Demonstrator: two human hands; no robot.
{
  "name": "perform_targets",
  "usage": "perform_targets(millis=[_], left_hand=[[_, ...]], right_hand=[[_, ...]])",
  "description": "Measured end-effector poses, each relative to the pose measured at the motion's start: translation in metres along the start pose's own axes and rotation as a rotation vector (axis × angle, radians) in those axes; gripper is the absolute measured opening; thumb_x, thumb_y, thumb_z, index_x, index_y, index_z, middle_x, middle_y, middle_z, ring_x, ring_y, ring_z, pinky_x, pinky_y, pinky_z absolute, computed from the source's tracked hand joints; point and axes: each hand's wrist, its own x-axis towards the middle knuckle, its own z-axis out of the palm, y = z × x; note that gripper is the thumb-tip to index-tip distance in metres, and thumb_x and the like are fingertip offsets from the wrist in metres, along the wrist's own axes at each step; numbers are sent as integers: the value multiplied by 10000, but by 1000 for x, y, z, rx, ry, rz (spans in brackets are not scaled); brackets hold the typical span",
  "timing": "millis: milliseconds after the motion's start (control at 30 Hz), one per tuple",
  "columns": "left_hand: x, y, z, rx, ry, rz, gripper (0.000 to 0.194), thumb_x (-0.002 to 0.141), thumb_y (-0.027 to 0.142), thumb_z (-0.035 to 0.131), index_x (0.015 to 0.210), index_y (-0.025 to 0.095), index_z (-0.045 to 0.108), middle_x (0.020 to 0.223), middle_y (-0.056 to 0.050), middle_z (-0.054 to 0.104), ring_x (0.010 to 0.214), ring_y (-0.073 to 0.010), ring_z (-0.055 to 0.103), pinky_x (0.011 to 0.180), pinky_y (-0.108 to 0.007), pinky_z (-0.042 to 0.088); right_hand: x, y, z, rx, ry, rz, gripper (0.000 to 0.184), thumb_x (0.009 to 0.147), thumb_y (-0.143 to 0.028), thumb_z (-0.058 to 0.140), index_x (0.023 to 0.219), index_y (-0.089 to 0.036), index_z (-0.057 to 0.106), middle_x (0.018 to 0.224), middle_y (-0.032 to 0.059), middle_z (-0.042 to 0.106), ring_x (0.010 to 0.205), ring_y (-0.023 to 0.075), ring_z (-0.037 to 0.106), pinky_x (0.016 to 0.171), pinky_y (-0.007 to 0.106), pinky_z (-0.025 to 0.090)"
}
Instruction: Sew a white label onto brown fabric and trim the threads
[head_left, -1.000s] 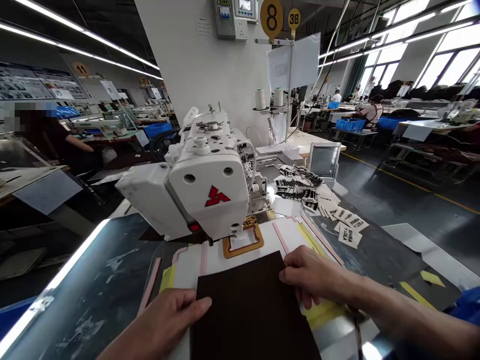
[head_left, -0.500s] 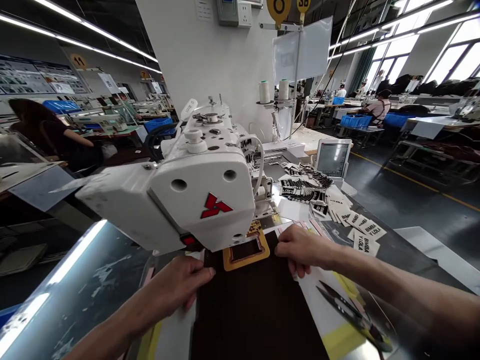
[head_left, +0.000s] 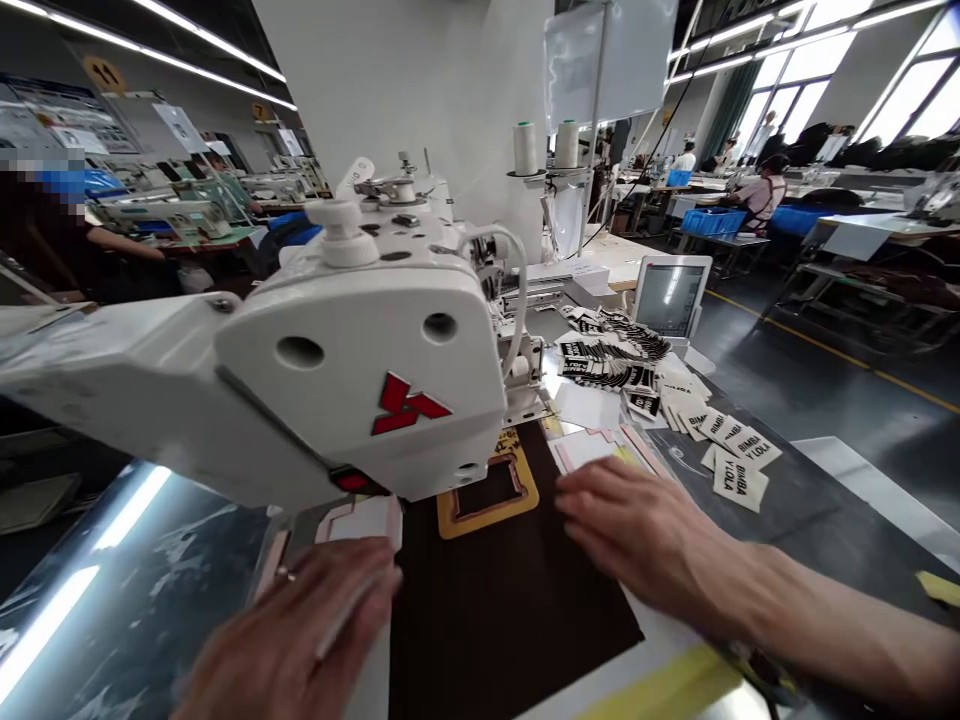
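A dark brown sheet (head_left: 502, 610) lies on the work surface, and its far end runs under the head of a white industrial sewing machine (head_left: 360, 370). On top of it sits an orange-yellow frame clamp (head_left: 487, 490) with a rectangular opening. My left hand (head_left: 292, 640) is at the sheet's left edge, its fingers curled over a thin white edge of a pink-trimmed template (head_left: 364, 522). My right hand (head_left: 637, 530) hovers at the sheet's right side, fingers apart, holding nothing.
Several black and cream woven labels (head_left: 739, 480) lie in loose piles right of the machine, below a small monitor (head_left: 664, 297). Thread cones (head_left: 540, 148) stand behind the machine. Seated co-workers (head_left: 761, 195) and blue crates (head_left: 712, 222) are further back.
My left hand has moved down and left, away from the frame clamp. My right hand has shifted slightly right and down. The scissors at the lower right are no longer visible.
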Motion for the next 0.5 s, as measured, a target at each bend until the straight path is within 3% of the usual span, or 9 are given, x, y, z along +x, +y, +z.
perform_targets(millis=[67,133,200,300,400,500], left_hand=[[-12,13,0,79,-38,211,432,1092,484,572,1458,262,628,1460,-23,708,1318,-237,692,1082,-317,567],[-12,18,4,187,-117,299,609,1079,537,592,1586,206,521,1590,-47,608,1443,-265,607,1123,-356,563],[-4,14,11,267,-145,295,675,1080,584,573,1608,170,497,1602,-73,590,1461,-308,591,1120,-422,577],[14,1,18,300,-120,250,600,1119,574,483,1513,139,608,1493,-126,680,1417,-343,630,1156,-503,550],[24,-9,18,286,-123,214,592,1135,559,429,1415,106,689,1398,-170,734,1351,-356,681,1137,-512,563],[18,-7,13,230,-103,174,560,1129,535,461,1427,113,676,1448,-169,704,1403,-346,642,1180,-490,531]], right_hand=[[-22,-2,10,-118,-29,-160,358,1137,-363,530,1439,-245,680,1555,66,637,1470,319,542,1246,521,423],[-30,1,19,-188,-50,-146,434,1120,-403,579,1528,-261,621,1627,37,573,1554,348,446,1302,591,342],[-24,4,23,-228,-80,-97,471,1118,-408,582,1558,-244,599,1647,50,546,1577,377,409,1305,651,314],[-2,7,21,-242,-124,-68,471,1130,-400,549,1563,-223,596,1675,75,505,1589,385,390,1296,667,326],[15,9,14,-244,-140,-61,474,1143,-388,514,1583,-223,573,1698,83,469,1582,394,402,1282,674,348],[18,10,12,-278,-104,-49,465,1136,-362,520,1561,-187,596,1692,116,471,1572,420,409,1273,700,343]])
